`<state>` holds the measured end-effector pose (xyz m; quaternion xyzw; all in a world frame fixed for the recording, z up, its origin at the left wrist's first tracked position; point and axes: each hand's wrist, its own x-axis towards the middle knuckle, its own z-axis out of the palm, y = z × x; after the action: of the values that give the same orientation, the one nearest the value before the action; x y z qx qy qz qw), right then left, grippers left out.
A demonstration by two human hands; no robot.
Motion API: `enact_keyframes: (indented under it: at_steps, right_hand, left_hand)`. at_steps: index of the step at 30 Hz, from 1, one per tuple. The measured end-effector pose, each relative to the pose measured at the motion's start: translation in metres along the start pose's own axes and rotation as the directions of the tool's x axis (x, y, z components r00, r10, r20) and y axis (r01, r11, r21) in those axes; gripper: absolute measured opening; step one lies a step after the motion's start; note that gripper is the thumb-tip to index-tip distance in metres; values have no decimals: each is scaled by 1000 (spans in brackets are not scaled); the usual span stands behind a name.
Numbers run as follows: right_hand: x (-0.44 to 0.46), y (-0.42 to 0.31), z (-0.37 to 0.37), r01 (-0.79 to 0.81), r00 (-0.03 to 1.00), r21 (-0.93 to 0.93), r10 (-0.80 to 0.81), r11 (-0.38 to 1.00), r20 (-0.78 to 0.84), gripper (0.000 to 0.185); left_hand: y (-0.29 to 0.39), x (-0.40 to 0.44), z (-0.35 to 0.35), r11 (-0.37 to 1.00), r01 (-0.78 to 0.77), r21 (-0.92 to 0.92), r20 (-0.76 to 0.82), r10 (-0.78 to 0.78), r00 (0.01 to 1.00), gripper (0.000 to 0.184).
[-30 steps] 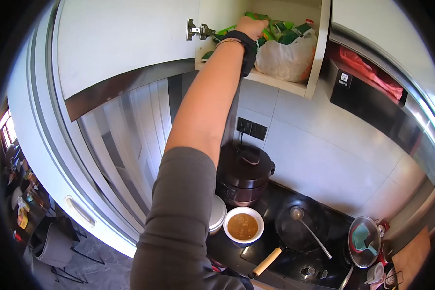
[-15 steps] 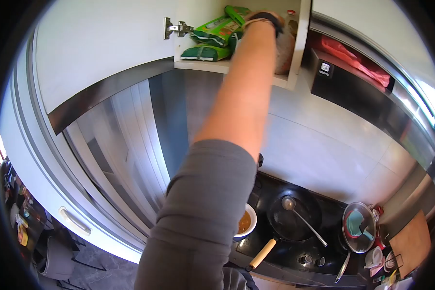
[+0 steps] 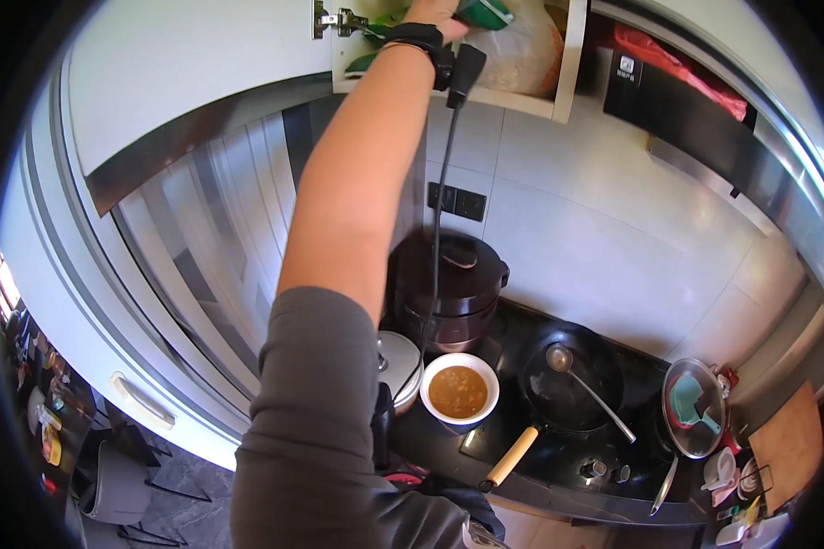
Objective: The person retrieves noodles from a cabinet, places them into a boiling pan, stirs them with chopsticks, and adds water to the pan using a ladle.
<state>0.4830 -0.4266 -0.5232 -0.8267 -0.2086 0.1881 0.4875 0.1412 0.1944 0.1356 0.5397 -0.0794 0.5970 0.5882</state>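
My left hand [image 3: 438, 16] is raised into the open wall cabinet, a black band around its wrist. A green packet [image 3: 487, 13] sticks out beside the thumb, and the hand appears closed on it; the fingertips are cut off by the top edge. More green packets [image 3: 362, 64] lie behind the wrist. To the right of the hand is a clear plastic bag [image 3: 522, 55] with pale contents. A black plug [image 3: 467, 71] on a cord stands just right of the wrist, its cord hanging down. My right hand is out of view.
Below are a dark electric cooker [image 3: 453, 284], a lidded pot [image 3: 398, 361], a white bowl [image 3: 490, 393] of brown soup, and a wok [image 3: 558, 416] holding a ladle [image 3: 600, 403]. A glass-lidded pan [image 3: 682, 439] is at right. The range hood [image 3: 668, 119] and cabinet door [image 3: 201, 73] flank the cabinet.
My left arm has swung left and the view has tilted down. A green packet now shows right of the hand. The cooker, bowl, wall socket and plug have come into sight.
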Motion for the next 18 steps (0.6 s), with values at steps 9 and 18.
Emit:
enact_keyframes:
  at_steps: [9, 18]
  right_hand:
    - [-16, -209, 41, 396, 918, 151, -395, 906, -38, 26]
    - [-109, -348, 159, 411, 494, 543, -680, 732, 543, 55]
  left_hand:
    - [5, -197, 30, 946, -119, 302, 141, 79, 987, 33]
    - [-76, -506, 14, 811, 566, 145, -186, -540, 821, 30]
